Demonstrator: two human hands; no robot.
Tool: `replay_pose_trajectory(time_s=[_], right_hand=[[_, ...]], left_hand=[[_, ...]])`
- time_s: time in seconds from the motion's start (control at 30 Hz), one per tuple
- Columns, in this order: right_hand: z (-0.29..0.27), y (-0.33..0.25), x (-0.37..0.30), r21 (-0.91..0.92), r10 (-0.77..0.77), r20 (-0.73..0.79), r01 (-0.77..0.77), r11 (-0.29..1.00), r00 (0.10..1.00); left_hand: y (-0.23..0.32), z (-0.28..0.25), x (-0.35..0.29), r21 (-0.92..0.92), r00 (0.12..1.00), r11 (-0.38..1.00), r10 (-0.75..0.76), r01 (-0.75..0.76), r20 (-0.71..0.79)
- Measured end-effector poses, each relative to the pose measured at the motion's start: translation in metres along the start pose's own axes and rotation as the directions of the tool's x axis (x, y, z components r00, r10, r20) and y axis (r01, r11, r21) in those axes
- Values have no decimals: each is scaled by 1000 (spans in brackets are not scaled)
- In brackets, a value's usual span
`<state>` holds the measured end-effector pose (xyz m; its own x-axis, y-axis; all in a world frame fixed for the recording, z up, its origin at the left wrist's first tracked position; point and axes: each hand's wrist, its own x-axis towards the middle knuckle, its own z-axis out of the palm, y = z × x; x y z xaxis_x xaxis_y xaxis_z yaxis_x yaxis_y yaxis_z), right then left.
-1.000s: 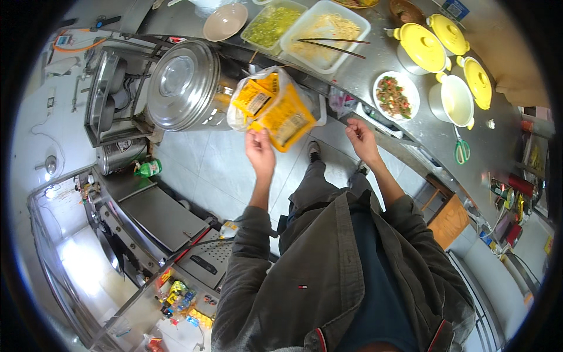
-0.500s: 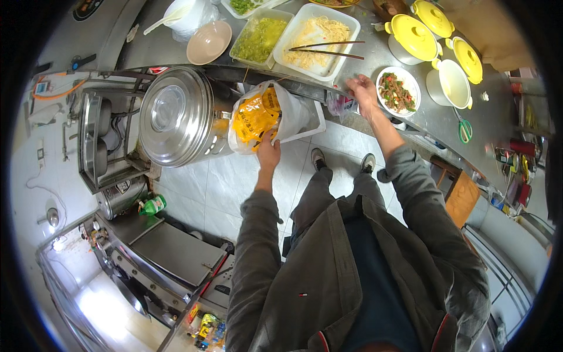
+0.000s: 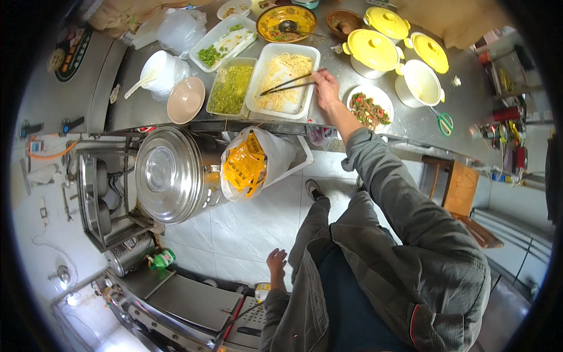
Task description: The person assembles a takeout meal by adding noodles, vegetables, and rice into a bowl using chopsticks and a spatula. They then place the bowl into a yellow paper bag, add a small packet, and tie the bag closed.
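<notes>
My right hand point(image 3: 326, 89) is closed round the thick ends of a pair of dark chopsticks point(image 3: 287, 87). Their tips rest over pale noodles point(image 3: 288, 66) in a white rectangular tray point(image 3: 314, 57). Just right of this hand is a white plate point(image 3: 386, 101) of shredded meat with red and green pepper point(image 3: 367, 110). My left hand point(image 3: 277, 261) hangs low above the floor with nothing in it, its fingers loosely apart. A white bin bag point(image 3: 275, 154) with orange packaging point(image 3: 245, 165) in it stands beyond that hand.
Left of the noodles are a tub of chopped green food point(image 3: 230, 88) and a beige bowl point(image 3: 186, 101). Yellow-lidded pots point(image 3: 375, 50), an open pot point(image 3: 419, 84) and green-handled scissors point(image 3: 445, 123) stand at right. A large steel drum point(image 3: 170, 175) stands below the counter's edge.
My left hand has left the orange packaging in the bin bag and dropped back toward my side. My right hand has reached forward and taken hold of the chopsticks on the tray.
</notes>
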<state>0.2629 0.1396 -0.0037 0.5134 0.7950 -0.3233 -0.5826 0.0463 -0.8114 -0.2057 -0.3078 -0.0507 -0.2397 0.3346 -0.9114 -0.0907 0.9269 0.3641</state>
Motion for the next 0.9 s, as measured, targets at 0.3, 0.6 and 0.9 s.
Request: replay_pose_trajectory(time_s=[0.3,0.6,0.9], right_hand=[[94,12,-63,-342,-332,138,360,868,933],[-93,-128,-195,-564,-542,153,523,639,826],[-182,-144,-241,-774,-603,356,587,237,714]], left_hand=[[66,38,30,176,973,968,147,-178,178],[201,245,19,12,676,834,439,-552,592],[234,444,-68,-77,709,945,290,-318,643]])
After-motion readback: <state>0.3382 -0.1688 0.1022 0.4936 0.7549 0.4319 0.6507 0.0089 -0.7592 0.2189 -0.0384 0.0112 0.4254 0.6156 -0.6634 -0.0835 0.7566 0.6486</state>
